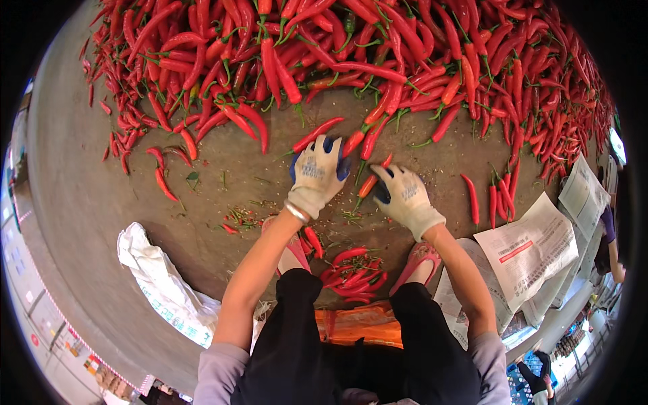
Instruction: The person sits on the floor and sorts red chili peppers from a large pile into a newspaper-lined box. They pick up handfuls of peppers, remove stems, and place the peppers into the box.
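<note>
My left hand [318,174], in a white knit glove with blue-coated fingers, has the end of a red chili pepper [354,142] between thumb and forefinger. Just to its right, my right hand [405,195], gloved alike, has its thumb and forefinger at a slim orange-red chili [368,186] with a green stem. The forefinger crosses over this chili's upper part. Another red chili [318,134] lies above my left fingertips. A large heap of red chilies [334,45] spreads over the floor beyond both hands. A small pile of chilies [354,278] sits between my feet.
A white woven sack [167,283] lies at the left. Printed newspaper sheets [526,253] are spread at the right, with several chilies [498,197] beside them. Stem scraps [245,217] litter the concrete floor [91,192]. Orange plastic [359,324] lies beneath me. Other people show at the right edge.
</note>
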`<action>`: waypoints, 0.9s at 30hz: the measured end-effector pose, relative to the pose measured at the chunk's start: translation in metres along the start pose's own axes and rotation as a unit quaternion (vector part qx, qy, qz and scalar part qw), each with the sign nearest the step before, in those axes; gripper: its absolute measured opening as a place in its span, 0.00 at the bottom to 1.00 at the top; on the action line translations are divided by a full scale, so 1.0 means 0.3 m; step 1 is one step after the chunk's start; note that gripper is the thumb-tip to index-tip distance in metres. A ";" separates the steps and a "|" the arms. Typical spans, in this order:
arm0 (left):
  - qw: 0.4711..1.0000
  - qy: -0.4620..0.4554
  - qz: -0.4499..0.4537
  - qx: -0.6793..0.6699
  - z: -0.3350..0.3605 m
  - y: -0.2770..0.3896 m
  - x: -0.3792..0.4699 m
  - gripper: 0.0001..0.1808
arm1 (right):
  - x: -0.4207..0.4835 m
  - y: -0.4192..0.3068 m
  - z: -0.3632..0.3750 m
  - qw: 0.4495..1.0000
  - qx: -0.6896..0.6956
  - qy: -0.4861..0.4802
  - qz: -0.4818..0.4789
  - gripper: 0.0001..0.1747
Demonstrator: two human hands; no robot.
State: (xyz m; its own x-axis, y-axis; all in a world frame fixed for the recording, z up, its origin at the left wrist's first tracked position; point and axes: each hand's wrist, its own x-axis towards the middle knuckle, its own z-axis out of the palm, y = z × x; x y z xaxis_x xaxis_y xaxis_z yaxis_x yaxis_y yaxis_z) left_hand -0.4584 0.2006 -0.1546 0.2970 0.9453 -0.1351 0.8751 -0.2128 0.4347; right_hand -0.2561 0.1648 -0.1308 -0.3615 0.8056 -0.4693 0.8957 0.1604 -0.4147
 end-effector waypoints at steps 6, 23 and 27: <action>0.975 0.017 -0.115 -0.187 -0.030 -0.044 -0.082 0.19 | 0.030 0.055 -0.032 0.967 0.168 0.189 0.044 0.28; 0.600 -0.108 -0.254 -0.751 -0.019 -0.051 -0.196 0.19 | -0.037 0.020 -0.187 0.916 0.109 0.386 -0.012 0.22; 0.597 -0.086 -0.238 -0.761 -0.042 -0.075 -0.209 0.20 | -0.210 -0.058 -0.111 0.722 0.592 0.356 0.033 0.18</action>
State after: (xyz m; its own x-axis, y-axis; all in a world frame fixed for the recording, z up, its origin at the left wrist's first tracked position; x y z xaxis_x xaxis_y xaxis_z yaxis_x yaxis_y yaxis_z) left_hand -0.5014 0.1492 -0.1447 0.3018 0.7422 -0.5984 -0.4471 0.6645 0.5988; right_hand -0.2404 0.1303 -0.0681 0.2749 0.9458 -0.1731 -0.0972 -0.1518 -0.9836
